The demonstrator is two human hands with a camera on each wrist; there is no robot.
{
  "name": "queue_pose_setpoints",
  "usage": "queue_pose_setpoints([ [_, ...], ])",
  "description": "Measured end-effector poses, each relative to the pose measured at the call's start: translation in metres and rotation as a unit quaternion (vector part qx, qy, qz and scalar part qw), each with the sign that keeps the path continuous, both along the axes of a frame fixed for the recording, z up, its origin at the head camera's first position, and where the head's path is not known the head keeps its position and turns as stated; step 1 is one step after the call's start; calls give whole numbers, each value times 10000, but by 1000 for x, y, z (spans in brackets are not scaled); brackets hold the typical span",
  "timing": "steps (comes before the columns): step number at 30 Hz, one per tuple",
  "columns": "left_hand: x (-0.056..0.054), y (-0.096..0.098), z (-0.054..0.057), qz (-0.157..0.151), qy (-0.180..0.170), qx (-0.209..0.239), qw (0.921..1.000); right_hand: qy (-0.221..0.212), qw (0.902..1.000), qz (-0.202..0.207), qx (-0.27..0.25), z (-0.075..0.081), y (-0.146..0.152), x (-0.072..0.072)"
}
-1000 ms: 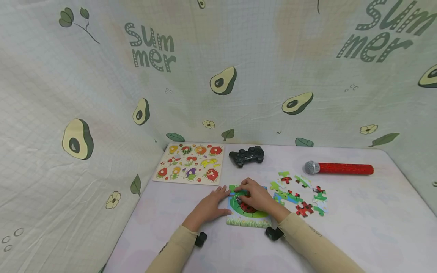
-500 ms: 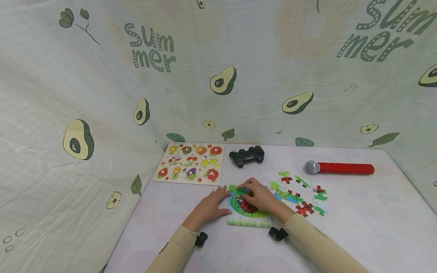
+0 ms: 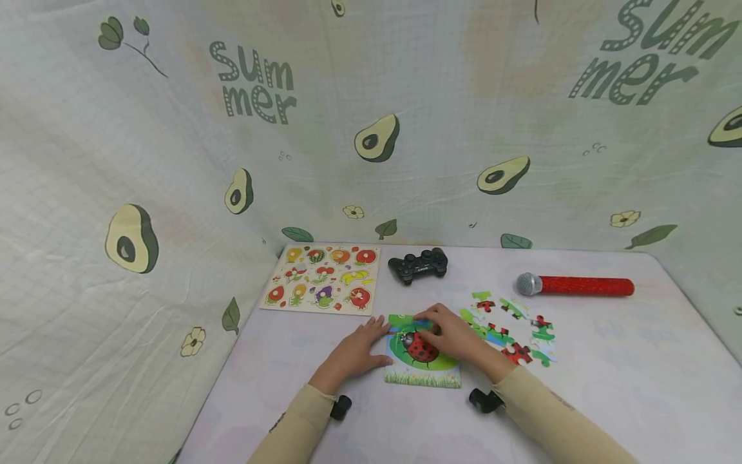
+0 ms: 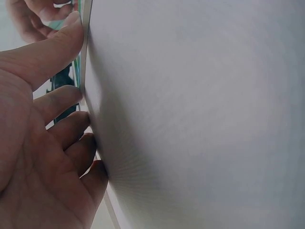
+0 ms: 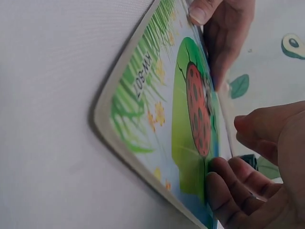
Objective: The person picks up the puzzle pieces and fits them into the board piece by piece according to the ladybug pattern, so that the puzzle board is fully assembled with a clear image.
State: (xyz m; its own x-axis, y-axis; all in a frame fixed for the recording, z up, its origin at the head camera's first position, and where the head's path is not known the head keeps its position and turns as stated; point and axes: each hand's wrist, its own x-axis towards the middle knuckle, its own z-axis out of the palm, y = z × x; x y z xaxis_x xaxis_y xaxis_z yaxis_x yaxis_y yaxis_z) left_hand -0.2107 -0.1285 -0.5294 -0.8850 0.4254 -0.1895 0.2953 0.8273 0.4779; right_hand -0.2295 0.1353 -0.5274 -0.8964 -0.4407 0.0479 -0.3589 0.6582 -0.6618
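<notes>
A ladybug jigsaw puzzle board [image 3: 414, 380] lies flat on the table, its picture showing a red ladybug on a green leaf. My left hand [image 3: 355, 351] rests at its left edge, fingers spread and thumb lower down; the left wrist view shows the same hand [image 4: 43, 129] with extended fingertips. Over the board's upper right part is my right hand [image 3: 455, 335], fingers loosely bent. Up close, its fingertips [image 5: 214, 186] touch or nearly touch the board surface, and I see no piece between them. The hand covers the board's upper right corner.
Loose jigsaw pieces [image 3: 516, 353] lie scattered right of the board. A fruit peg puzzle [image 3: 321, 277] stands back left, beside a black game controller [image 3: 418, 265]. Farther right lies a red microphone [image 3: 585, 286]. A printed cloth [image 3: 435, 193] hangs behind the table.
My right hand has slid right across the upper part of the board, uncovering more of the ladybug. The left hand stays in place at the left edge.
</notes>
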Motion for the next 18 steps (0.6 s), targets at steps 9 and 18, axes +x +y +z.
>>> queue_pose_setpoints([
  [9, 0, 0, 1, 1, -22, 13, 10000, 150, 9997, 64, -172, 0, 17, 3],
  [18, 0, 0, 0, 0, 0, -7, 10000, 292, 9993, -37, -239, -1, 36, 7],
])
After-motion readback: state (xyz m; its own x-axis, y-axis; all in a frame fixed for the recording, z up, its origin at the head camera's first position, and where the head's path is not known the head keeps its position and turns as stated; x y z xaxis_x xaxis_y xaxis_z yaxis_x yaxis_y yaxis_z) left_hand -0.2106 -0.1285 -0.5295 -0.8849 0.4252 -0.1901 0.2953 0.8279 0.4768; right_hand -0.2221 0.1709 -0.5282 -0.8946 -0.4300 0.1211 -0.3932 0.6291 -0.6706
